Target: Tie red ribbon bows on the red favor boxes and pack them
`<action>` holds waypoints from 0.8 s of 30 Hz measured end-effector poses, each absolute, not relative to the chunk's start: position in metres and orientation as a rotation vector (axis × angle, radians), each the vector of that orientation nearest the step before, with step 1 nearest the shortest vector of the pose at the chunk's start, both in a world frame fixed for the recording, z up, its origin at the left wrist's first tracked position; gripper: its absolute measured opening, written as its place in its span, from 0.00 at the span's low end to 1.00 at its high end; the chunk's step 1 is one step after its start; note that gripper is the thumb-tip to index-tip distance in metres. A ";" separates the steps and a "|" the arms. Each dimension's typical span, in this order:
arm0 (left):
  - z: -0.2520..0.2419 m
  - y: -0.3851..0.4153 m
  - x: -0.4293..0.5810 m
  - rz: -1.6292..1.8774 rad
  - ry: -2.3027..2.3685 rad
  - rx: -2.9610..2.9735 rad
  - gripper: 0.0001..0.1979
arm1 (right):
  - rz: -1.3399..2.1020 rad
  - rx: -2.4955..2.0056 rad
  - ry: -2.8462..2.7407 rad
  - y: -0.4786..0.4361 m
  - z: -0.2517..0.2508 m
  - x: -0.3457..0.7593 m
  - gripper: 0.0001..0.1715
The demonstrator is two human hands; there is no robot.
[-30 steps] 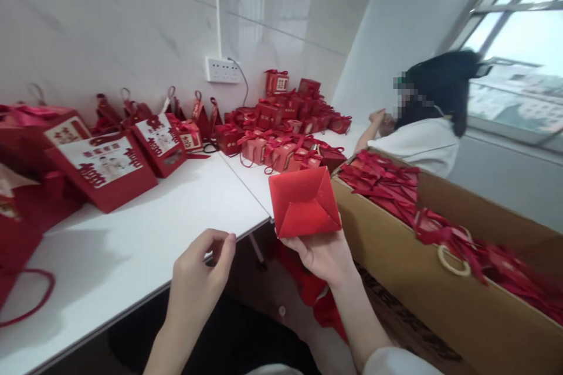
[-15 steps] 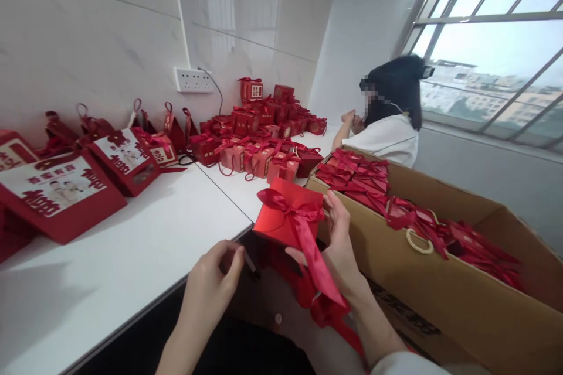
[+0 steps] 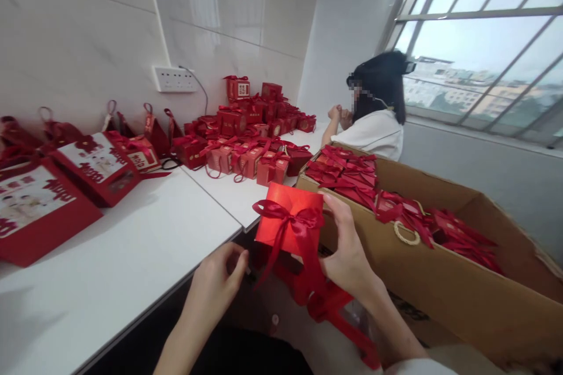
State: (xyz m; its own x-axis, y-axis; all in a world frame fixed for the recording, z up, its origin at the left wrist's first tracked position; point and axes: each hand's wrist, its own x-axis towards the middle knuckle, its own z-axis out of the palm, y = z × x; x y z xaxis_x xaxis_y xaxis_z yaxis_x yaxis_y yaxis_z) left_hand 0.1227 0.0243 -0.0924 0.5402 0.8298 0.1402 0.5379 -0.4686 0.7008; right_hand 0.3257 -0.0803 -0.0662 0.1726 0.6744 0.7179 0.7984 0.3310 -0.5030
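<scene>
Two large red gift bags (image 3: 65, 187) lie flat at the far left of the white tabletop (image 3: 132, 269), unchanged apart from the head's swing. Below the tabletop's front edge the left hand (image 3: 217, 284) hovers as before, fingers curled in, thumb against forefinger, with nothing I can make out between them. Just to its right sits the real change: the red box (image 3: 288, 220), which a second ago showed its plain folded underside, is now turned so its ribbon bow (image 3: 299, 224) faces the camera, tails hanging loose beneath it. The right hand (image 3: 347, 252) has shifted from cupping the box from below to a grip closed on its right edge, holding it in the air between the tabletop and the cardboard carton (image 3: 440, 299). That puts the bow side close to the free left hand. Beyond the carton, a seated person (image 3: 378, 129) faces away.
</scene>
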 end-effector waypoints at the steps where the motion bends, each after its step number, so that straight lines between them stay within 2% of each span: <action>1: -0.092 0.031 0.126 0.607 1.074 2.227 0.15 | -0.146 -1.421 -1.531 -0.085 -0.065 0.331 0.57; 5: -0.099 0.070 0.141 0.593 1.003 2.446 0.13 | -0.195 -1.618 -1.396 -0.109 -0.044 0.374 0.58; 10: -0.103 0.108 0.164 0.671 0.873 2.489 0.12 | -0.496 -1.673 -1.108 -0.141 -0.001 0.445 0.57; 14: -0.067 0.081 0.203 0.798 0.644 2.228 0.16 | -0.381 -1.653 -0.958 -0.150 0.005 0.449 0.55; 19: -0.006 0.029 0.248 0.959 0.261 2.073 0.23 | -0.173 -1.677 -1.125 -0.149 -0.016 0.408 0.54; 23: 0.004 0.019 0.257 0.990 0.210 2.018 0.08 | -0.186 -1.707 -1.245 -0.154 -0.020 0.394 0.52; 24: 0.003 0.018 0.256 1.016 0.212 2.003 0.07 | -0.220 -1.720 -1.271 -0.155 -0.020 0.394 0.52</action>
State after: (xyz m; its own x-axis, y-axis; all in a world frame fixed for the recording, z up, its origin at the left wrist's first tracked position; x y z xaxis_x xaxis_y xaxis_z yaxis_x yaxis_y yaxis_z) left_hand 0.2564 0.0177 0.0029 0.6545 0.4849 0.5801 -0.2123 -0.6186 0.7565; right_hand 0.3935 -0.1553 -0.0203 0.4430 0.6462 0.6214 0.8176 -0.0068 -0.5758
